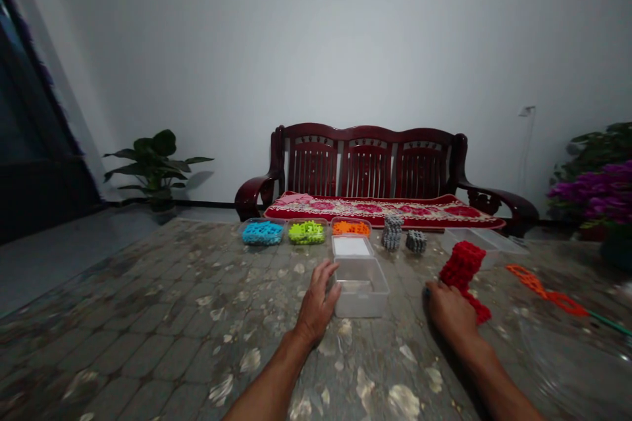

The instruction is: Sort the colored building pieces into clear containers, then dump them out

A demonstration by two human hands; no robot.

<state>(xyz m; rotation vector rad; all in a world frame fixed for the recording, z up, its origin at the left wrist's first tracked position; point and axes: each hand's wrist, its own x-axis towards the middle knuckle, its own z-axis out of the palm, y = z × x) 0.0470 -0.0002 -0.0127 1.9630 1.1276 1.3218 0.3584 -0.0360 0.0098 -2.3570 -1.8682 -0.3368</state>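
Note:
My left hand [318, 302] is at the left side of a clear plastic box [362, 306], its fingers and thumb curled against the wall near the rim. The box's lid is flipped back, with a white panel [351, 247] behind the opening. Nothing that I can make out lies inside. My right hand [451, 312] is closed in a fist on a bulky red stack of knobbly interlocking pieces [463, 266], to the right of the box. Part of the red stack shows below and to the right of my knuckles; the fingertips are hidden.
Behind the box stand tubs of blue pieces [263, 233], green pieces [307, 231] and orange pieces [351, 228]. Two grey stacks [392, 233] are right of them. A clear container [474, 240], an orange chain [548, 293] and a clear lid [577, 362] lie at right.

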